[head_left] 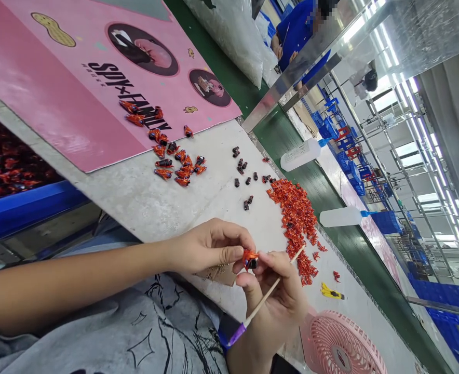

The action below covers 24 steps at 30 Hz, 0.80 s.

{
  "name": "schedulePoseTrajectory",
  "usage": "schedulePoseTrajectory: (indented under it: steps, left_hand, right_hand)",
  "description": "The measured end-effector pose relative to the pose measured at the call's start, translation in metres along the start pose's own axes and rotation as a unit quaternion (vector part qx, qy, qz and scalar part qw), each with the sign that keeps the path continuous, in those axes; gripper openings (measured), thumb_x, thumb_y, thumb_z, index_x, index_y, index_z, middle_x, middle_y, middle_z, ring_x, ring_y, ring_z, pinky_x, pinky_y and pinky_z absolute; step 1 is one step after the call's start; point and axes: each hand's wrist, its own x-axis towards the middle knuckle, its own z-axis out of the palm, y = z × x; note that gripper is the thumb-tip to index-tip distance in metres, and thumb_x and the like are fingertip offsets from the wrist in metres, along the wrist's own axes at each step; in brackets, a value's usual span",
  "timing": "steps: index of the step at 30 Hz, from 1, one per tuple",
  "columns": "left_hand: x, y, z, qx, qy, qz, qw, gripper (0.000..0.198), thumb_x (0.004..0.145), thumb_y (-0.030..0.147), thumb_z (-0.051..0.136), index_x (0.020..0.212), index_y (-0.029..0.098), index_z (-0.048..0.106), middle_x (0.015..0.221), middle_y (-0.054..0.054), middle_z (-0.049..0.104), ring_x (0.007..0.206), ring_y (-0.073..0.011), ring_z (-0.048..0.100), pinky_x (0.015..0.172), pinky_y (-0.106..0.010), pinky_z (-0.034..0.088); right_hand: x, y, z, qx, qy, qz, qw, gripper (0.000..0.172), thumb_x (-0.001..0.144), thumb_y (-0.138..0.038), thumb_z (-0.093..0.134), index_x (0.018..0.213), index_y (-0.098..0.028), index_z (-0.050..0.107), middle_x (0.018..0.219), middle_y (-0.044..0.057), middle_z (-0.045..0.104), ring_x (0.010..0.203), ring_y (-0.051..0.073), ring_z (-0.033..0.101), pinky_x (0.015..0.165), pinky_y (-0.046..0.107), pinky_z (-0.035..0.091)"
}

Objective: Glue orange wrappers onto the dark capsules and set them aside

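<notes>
My left hand pinches a small red-and-black piece between thumb and fingers. My right hand meets it from the other side, its fingertips at the piece, and also holds a thin wooden stick with a purple end. Beyond my hands lies a large pile of small red parts. Several small black parts are scattered beside that pile. Several red-and-black pieces lie loosely grouped near the pink mat's edge.
A pink printed mat covers part of the table. A blue bin of red pieces is at left. Two white bottles stand beyond the pile. A yellow cutter and pink fan are at right. Someone in blue sits opposite.
</notes>
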Motion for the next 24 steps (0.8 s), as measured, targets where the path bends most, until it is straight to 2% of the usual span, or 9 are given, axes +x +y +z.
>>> schedulePoseTrajectory:
  steps: [6,8,10,12,14,17,19,21,24]
  left_hand:
    - [0.0,-0.002,0.0,-0.001,0.021,0.01,1.0,0.045,0.088,0.06,0.07,0.081,0.016,0.066,0.065,0.001,0.061,0.058,-0.0117,0.057,0.057,-0.022,0.048]
    - [-0.002,0.004,-0.004,0.059,0.048,-0.005,0.997,0.046,0.088,0.061,0.069,0.082,0.016,0.065,0.066,0.0,0.063,0.059,-0.0126,0.059,0.057,-0.023,0.049]
    - [-0.006,0.013,-0.017,0.18,0.096,0.009,0.979,0.041,0.091,0.056,0.067,0.084,0.016,0.067,0.069,-0.003,0.067,0.061,-0.0141,0.062,0.058,-0.024,0.051]
    - [-0.012,0.028,-0.039,0.359,0.159,0.039,0.919,0.03,0.093,0.045,0.064,0.089,0.016,0.069,0.076,-0.005,0.073,0.067,-0.0161,0.065,0.063,-0.026,0.052]
    - [-0.019,0.047,-0.066,0.538,0.225,0.05,0.811,0.024,0.092,0.037,0.059,0.093,0.016,0.071,0.084,-0.007,0.077,0.074,-0.0187,0.068,0.069,-0.028,0.052]
    - [-0.023,0.079,-0.105,0.724,0.3,-0.044,0.62,0.028,0.091,0.033,0.05,0.095,0.017,0.072,0.091,-0.011,0.079,0.084,-0.0252,0.07,0.078,-0.034,0.052]
    - [-0.018,0.097,-0.124,0.784,0.291,-0.125,0.534,0.035,0.09,0.033,0.045,0.098,0.016,0.073,0.096,-0.014,0.079,0.092,-0.0296,0.07,0.081,-0.036,0.052]
    - [-0.008,0.108,-0.137,0.803,0.26,-0.168,0.51,0.039,0.089,0.034,0.042,0.097,0.015,0.074,0.093,-0.014,0.08,0.088,-0.0301,0.071,0.077,-0.035,0.051]
    - [0.008,0.117,-0.148,0.814,0.205,-0.2,0.505,0.036,0.084,0.034,0.044,0.086,0.017,0.076,0.081,-0.011,0.08,0.074,-0.0273,0.07,0.068,-0.032,0.05]
  right_hand:
    - [0.0,0.008,-0.002,0.018,0.019,0.015,1.0,0.027,0.085,-0.042,0.08,0.101,-0.023,0.074,0.07,-0.003,0.059,0.063,0.012,0.057,0.055,0.024,0.043]
    - [-0.003,0.014,-0.006,0.013,0.027,0.023,0.999,0.023,0.084,-0.037,0.082,0.1,-0.022,0.075,0.069,-0.003,0.061,0.062,0.012,0.058,0.055,0.024,0.043]
    - [-0.008,0.024,-0.013,-0.001,0.042,0.045,0.998,0.02,0.083,-0.032,0.084,0.098,-0.021,0.077,0.069,-0.001,0.065,0.061,0.012,0.06,0.055,0.024,0.044]
    - [-0.017,0.037,-0.019,-0.021,0.067,0.085,0.994,0.019,0.079,-0.032,0.086,0.093,-0.02,0.078,0.071,0.001,0.07,0.059,0.013,0.061,0.054,0.024,0.045]
    - [-0.026,0.049,-0.024,-0.035,0.089,0.127,0.987,0.02,0.078,-0.036,0.086,0.087,-0.02,0.079,0.069,0.002,0.072,0.055,0.013,0.062,0.052,0.024,0.046]
    - [-0.038,0.061,-0.026,-0.051,0.096,0.198,0.974,0.026,0.076,-0.044,0.085,0.081,-0.019,0.079,0.067,0.004,0.073,0.055,0.015,0.064,0.05,0.024,0.049]
    - [-0.042,0.065,-0.026,-0.051,0.098,0.23,0.967,0.029,0.075,-0.048,0.084,0.078,-0.019,0.079,0.067,0.005,0.074,0.056,0.017,0.067,0.05,0.025,0.052]
    - [-0.044,0.068,-0.027,-0.046,0.102,0.245,0.963,0.03,0.074,-0.05,0.082,0.076,-0.02,0.079,0.065,0.005,0.074,0.056,0.018,0.067,0.05,0.025,0.053]
    - [-0.048,0.071,-0.032,-0.048,0.114,0.255,0.959,0.032,0.075,-0.053,0.08,0.073,-0.021,0.078,0.064,0.004,0.074,0.055,0.018,0.067,0.05,0.025,0.053]
